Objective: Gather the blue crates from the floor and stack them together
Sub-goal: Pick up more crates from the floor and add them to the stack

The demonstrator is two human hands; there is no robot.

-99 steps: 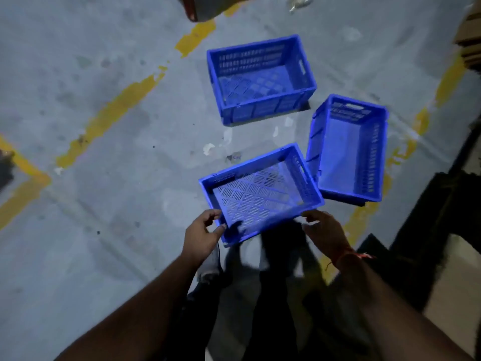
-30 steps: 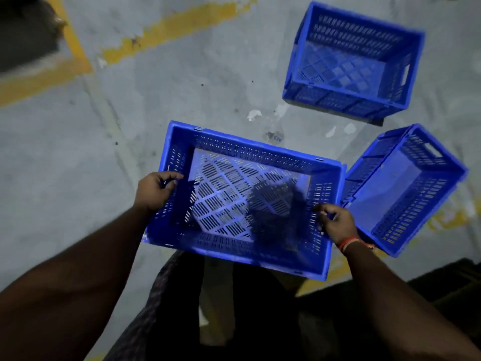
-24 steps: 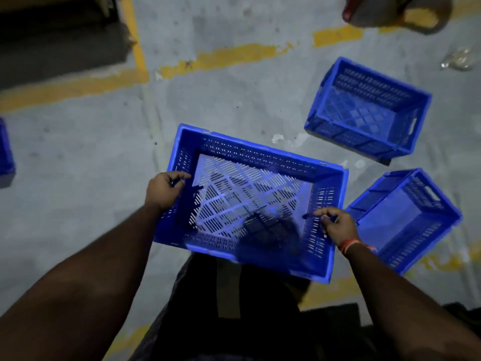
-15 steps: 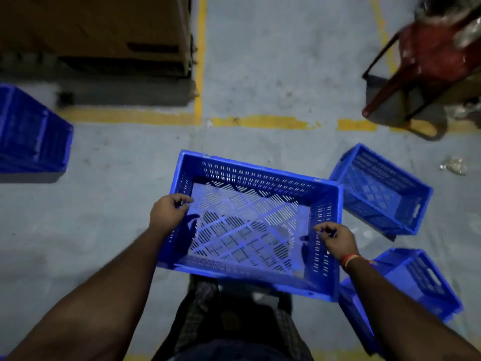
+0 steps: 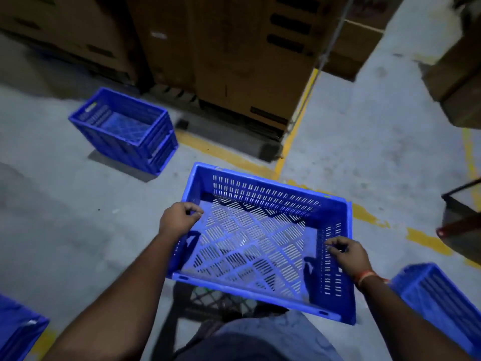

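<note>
1. Above the floor [image 5: 364, 142], before me, I hold a blue crate [image 5: 263, 204]: left hand [image 5: 179, 221] grips its left rim, right hand [image 5: 346, 254] its right rim.
2. Stacked crates [image 5: 125, 128] stand far left.

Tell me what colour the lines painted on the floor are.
Yellow, worn and patchy; the floor lines show in the head view.

Four blue crate groups: held crate [image 5: 263, 246], stack [image 5: 125, 131], two partial crates [image 5: 440, 300] [image 5: 18, 332].
</note>
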